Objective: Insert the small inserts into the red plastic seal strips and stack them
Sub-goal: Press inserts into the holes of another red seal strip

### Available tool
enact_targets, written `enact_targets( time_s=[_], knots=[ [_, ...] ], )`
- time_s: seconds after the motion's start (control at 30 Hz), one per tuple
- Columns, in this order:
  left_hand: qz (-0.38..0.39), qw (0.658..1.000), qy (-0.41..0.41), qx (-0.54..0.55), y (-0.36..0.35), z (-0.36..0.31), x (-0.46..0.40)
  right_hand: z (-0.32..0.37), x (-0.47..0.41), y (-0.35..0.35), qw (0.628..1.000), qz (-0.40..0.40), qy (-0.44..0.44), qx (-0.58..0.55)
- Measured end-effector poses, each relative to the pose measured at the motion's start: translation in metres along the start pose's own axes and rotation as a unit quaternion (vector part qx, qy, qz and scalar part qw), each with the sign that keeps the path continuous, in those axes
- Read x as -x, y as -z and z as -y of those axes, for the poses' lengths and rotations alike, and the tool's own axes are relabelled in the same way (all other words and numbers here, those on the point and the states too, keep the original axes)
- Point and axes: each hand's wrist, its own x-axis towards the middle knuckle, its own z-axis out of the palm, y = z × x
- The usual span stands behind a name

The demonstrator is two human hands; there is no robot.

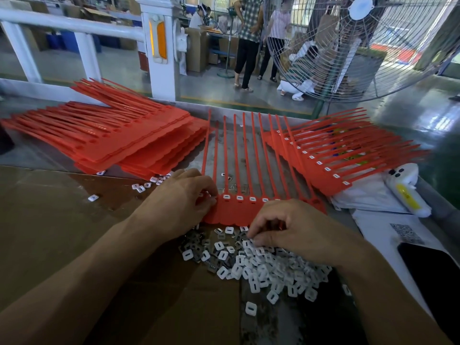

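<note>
The red seal strip (239, 210) being worked lies flat on the worktop (37, 220) straight in front of the person, its thin tails fanned away and white inserts already seated in several sockets along the head. It looks light and bendy, so I'd judge the broad flat tag end the sensible place to hold it, not the whippy tails. The left hand (184, 197) has its fingers curled on the strip's left edge, pinning it. The right hand (293, 230) has fingertips drawn together in the heap of small inserts (261, 267); whether one is pinched I cannot tell. The inserts look small, hard and slick, likely to skitter. Unfilled strips (119, 138) are stacked at left, filled ones (331, 165) at right. No writing is legible; a printed code square (407, 232) sits at right.
</note>
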Motion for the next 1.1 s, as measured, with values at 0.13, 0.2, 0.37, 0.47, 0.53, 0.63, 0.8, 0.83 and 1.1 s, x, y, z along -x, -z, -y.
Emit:
enact_targets(
  time_s=[0.13,0.2,0.37,0.47,0.53,0.63,0.8,0.83,1.1],
  knots=[
    [0.002,1.000,0.003,0.000,0.001,-0.001,0.000,-0.002,-0.001,-0.002,1.000,-0.008,0.003,0.024],
    [-0.001,1.000,0.001,0.000,0.001,-0.001,0.000,-0.001,-0.002,-0.005,0.999,-0.036,0.002,0.029],
    [-0.001,1.000,-0.003,-0.001,0.001,-0.001,0.000,-0.003,-0.001,-0.002,0.989,-0.143,-0.021,-0.034],
    [-0.001,1.000,-0.005,-0.006,0.000,0.000,-0.001,-0.009,0.000,0.004,0.972,-0.211,-0.055,-0.088],
    [0.001,1.000,-0.004,-0.004,0.001,0.000,0.000,-0.015,0.001,0.008,0.959,-0.249,-0.074,-0.111],
    [0.002,1.000,-0.006,-0.002,0.001,0.000,0.000,-0.026,0.003,0.015,0.943,-0.294,-0.098,-0.125],
    [0.005,1.000,-0.005,-0.001,0.001,-0.001,0.000,-0.044,0.007,0.021,0.925,-0.337,-0.140,-0.107],
    [0.005,1.000,-0.005,-0.001,0.001,-0.001,0.000,-0.047,0.007,0.021,0.923,-0.339,-0.150,-0.101],
    [0.005,1.000,-0.004,-0.004,0.001,0.000,0.000,-0.057,0.009,0.027,0.918,-0.346,-0.185,-0.054]
  ],
)
